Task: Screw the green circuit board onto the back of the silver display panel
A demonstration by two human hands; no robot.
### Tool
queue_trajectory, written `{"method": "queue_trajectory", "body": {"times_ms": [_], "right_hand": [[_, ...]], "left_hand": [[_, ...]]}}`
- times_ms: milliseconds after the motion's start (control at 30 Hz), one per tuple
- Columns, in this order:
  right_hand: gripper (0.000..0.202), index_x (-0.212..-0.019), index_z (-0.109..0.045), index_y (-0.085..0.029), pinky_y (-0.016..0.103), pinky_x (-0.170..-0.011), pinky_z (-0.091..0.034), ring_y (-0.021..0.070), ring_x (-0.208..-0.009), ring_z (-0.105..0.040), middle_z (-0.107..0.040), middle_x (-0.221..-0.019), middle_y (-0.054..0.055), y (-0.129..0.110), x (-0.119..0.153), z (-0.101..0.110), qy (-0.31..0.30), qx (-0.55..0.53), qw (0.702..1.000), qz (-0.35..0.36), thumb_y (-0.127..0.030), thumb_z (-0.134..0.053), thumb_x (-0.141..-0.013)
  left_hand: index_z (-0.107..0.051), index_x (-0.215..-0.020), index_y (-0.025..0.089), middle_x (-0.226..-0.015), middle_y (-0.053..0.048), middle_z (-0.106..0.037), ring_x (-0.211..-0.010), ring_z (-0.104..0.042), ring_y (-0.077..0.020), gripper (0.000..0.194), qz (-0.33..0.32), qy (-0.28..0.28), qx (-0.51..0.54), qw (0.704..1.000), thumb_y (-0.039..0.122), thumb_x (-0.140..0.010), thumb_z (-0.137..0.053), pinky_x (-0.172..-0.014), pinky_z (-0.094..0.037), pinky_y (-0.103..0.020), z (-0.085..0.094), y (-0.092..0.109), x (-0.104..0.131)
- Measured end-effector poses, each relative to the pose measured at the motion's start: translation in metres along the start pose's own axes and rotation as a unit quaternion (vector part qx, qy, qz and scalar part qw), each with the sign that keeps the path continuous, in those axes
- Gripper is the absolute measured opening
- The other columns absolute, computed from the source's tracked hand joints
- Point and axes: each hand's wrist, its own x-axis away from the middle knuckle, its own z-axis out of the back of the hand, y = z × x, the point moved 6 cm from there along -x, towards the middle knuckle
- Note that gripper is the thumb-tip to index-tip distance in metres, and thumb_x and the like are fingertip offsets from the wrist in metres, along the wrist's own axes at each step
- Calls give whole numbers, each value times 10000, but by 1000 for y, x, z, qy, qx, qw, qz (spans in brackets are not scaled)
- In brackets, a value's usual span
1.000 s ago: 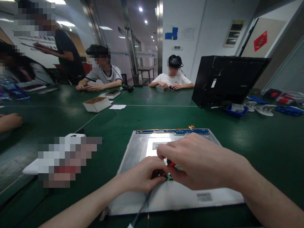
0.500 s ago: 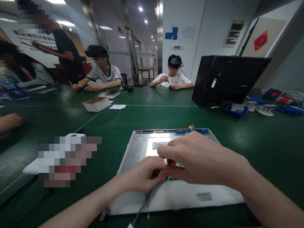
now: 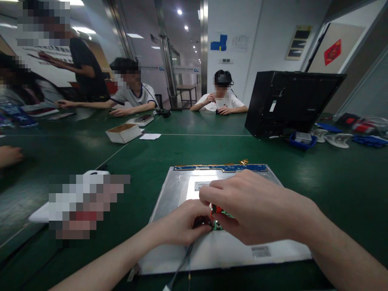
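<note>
A flat display panel (image 3: pixel 230 246) lies back side up on the table in front of me, a narrow blue circuit strip (image 3: pixel 200 167) along its far edge. At its middle, a small green circuit board (image 3: pixel 218 224) shows between my hands. My left hand (image 3: pixel 189 220) rests at the board's left side, thumb and fingers curled together; what they pinch is hidden. Dark cables (image 3: pixel 185 258) run out from under it toward me. Over the board, my right hand (image 3: pixel 242 206) grips a red-and-black screwdriver (image 3: pixel 216 209); its tip is out of sight.
A white device (image 3: pixel 39 212), partly pixelated, lies to the left. Farther back are an open white box (image 3: pixel 123 134), a large black monitor housing (image 3: pixel 291 103) and a blue tray (image 3: pixel 303 141). Several people sit or stand around the table; a co-worker's hand (image 3: pixel 10 155) is at left.
My right hand has turned slightly and its thumb has come away from my left fingers, showing more of the green board. My left hand keeps its place. A seated person across has stretched an arm leftward.
</note>
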Motion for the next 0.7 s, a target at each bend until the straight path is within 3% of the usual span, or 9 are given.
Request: {"method": "queue_trajectory", "body": {"times_ms": [267,467,700], "right_hand": [[68,-898,-563,-206,258,-535,-238,115,-635,-503,-641,-776,-14,3,0,-2,-2,1,1000,-7,-268,-574,-923],[79,-839,-561,-195,263,-524,-223,108,-602,-471,-623,-740,-19,5,-2,-3,11,18,1000,-12,-214,-560,-916],[37,-907,-522,-195,253,-505,-248,112,-601,-483,-639,-780,-19,1,-1,-1,6,0,1000,0,-197,-546,-878]], "left_hand": [[-637,-923,153,-885,-45,-665,-786,-611,-185,86,-5,2,-4,1000,168,-902,-555,-693,-490,-267,0,0,-1],[-628,-946,160,-883,-33,-653,-739,-598,-165,100,-29,15,-5,999,142,-850,-606,-647,-478,-242,3,5,-2],[-638,-978,155,-878,-37,-653,-723,-583,-164,134,-22,7,-6,1000,128,-861,-576,-642,-462,-247,1,1,-1]]}}
